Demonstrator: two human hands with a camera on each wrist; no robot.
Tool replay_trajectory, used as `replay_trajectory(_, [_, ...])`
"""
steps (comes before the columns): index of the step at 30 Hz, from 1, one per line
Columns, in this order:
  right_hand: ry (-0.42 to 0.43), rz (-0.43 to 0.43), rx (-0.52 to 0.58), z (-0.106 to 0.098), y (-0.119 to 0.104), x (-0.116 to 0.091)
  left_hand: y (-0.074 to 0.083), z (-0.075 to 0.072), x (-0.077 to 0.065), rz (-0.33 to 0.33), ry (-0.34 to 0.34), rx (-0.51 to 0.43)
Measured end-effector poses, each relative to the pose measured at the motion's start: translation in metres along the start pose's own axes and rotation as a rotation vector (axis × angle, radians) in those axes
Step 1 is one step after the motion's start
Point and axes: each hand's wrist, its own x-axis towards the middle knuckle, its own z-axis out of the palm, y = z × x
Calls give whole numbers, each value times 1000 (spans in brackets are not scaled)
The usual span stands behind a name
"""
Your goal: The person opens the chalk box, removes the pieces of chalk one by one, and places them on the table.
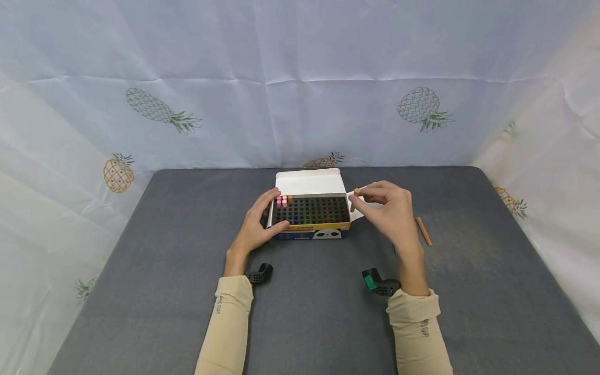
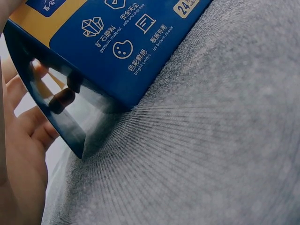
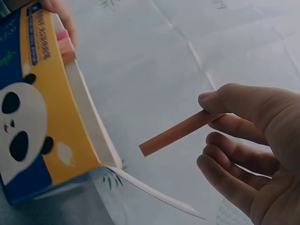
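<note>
Here's the right hand [image 1: 391,208] pinching an orange chalk stick [image 3: 178,133] by one end, in the air just off the box's 3 o'clock end; the left hand [image 1: 255,224] grips the box [image 1: 300,235] at 9 o'clock. Danger here: with so much stick beyond the fingertips, it could swivel, catch a hole's edge and, if pushed aslant, likely snap. A slack left hand could let the box slide, too. The holes are small and dark from overhead, so I can't say which, if any, lines up. And the angle? Leaning: in the right-wrist view its long axis runs 2 to 8 o'clock, free end low at 8; from overhead, nearer 12:30 to 6:30.
</note>
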Motion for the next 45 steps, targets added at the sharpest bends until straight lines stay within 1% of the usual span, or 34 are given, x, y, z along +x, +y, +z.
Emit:
replay_trajectory(6, [40, 7, -28, -12, 4, 0, 0, 0, 0, 8, 2, 4])
replay_trajectory(20, [128, 38, 7, -40, 11, -4, -1, 0, 0, 12, -2, 0])
replay_trajectory(29, [183, 126, 21, -57, 15, -10, -4, 0, 0, 4, -4, -1])
replay_trajectory(38, [225, 197, -47, -74, 27, -16, -3, 1, 0, 9, -4, 5])
replay_trajectory(45, [258, 251, -83, -88, 42, -23, -2, 0, -1, 14, -3, 2])
